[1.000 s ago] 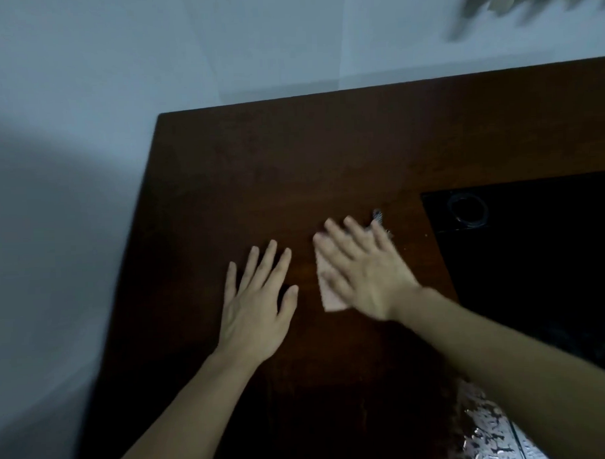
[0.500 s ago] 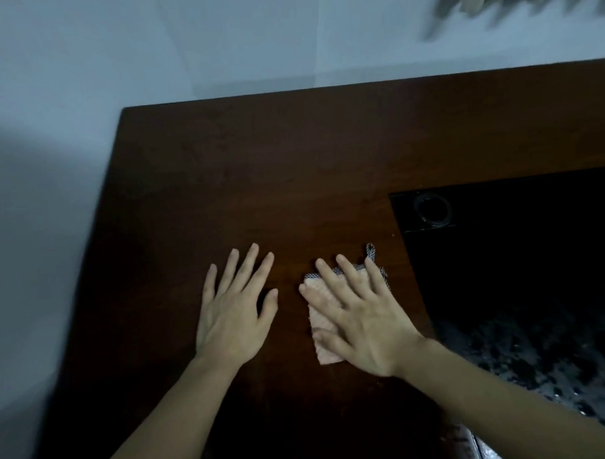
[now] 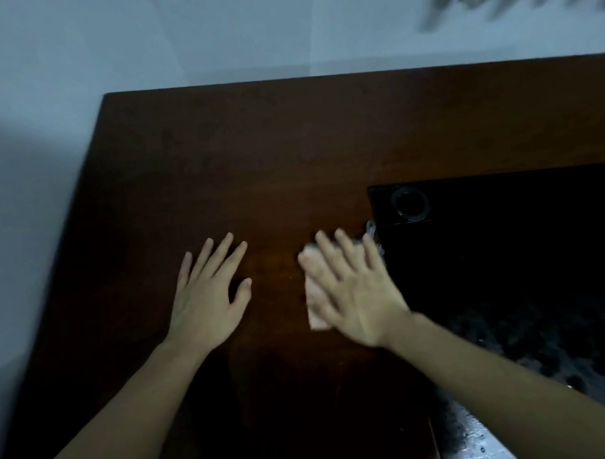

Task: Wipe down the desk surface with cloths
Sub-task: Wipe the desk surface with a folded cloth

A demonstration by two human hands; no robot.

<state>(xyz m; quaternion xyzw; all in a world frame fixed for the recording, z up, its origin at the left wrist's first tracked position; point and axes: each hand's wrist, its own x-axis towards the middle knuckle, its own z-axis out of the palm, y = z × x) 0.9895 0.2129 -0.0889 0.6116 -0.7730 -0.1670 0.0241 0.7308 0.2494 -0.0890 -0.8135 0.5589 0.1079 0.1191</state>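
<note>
A dark brown wooden desk [image 3: 257, 155] fills the view. A small pale pink cloth [image 3: 313, 297] lies flat on it near the middle. My right hand [image 3: 354, 289] presses on the cloth with straight, spread fingers and covers most of it; the hand is blurred by motion. The cloth's far corner reaches the edge of the black mat. My left hand [image 3: 210, 294] rests flat on the bare wood to the left of the cloth, fingers spread, a short gap between the two hands.
A black mat [image 3: 500, 243] covers the desk's right side, with a round ring-shaped object [image 3: 410, 203] at its far left corner. A glossy patterned surface [image 3: 480, 439] shows at the lower right. A pale wall [image 3: 219, 36] borders the desk's far and left edges.
My right hand has slid the cloth to the right, up against the mat's edge. My left hand stays flat on the wood. The camera has shifted slightly.
</note>
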